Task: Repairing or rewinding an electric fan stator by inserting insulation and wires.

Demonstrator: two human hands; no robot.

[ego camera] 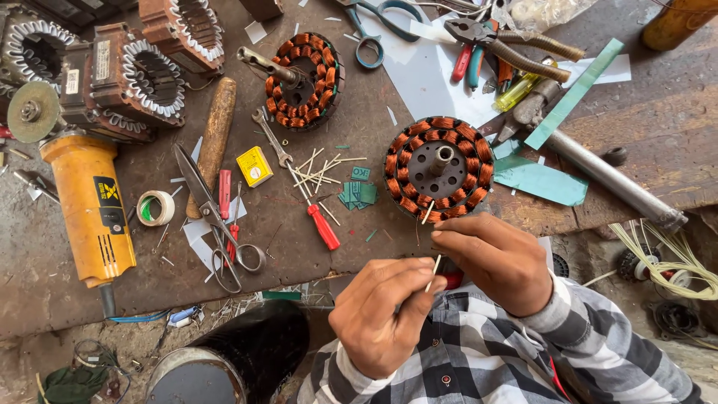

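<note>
**Thin sliver held between two hands, copper-wound stator just beyond**

Workbench (359, 247), dark and scarred, littered with tools. Person in a checked shirt at the near edge, both hands together just off it.

Yellow angle grinder (86, 206) lies at the left, largest tool on the bench. Far left, rust-coloured wound stators (153, 75) stacked together. A long grey metal pipe (613, 179) runs down the right side.

Stator (439, 169), round, ringed with orange-copper coils, dark hub and short shaft stub at centre, sits on the bench right of middle, just beyond the right hand. A second one like it (303, 81) lies farther off, toward the middle.

Right hand (497, 258): fingers narrowed to a pinch near the stator's near rim; a pale sliver (427, 212) pokes from the coils just by the fingertips.

Left hand (385, 310): thumb and forefinger closed on a thin pale stick (433, 272), tilted, upper end reaching to the right hand. Whether the right fingers also grip it, cannot tell.

Smaller: scissors (221, 224), red-handled screwdriver (318, 217), tape roll (155, 208), scattered pale sticks (321, 166), green paper bits (357, 194).

No containers with visible contents; a dark round drum (239, 359) stands below the bench, left of the person.
</note>
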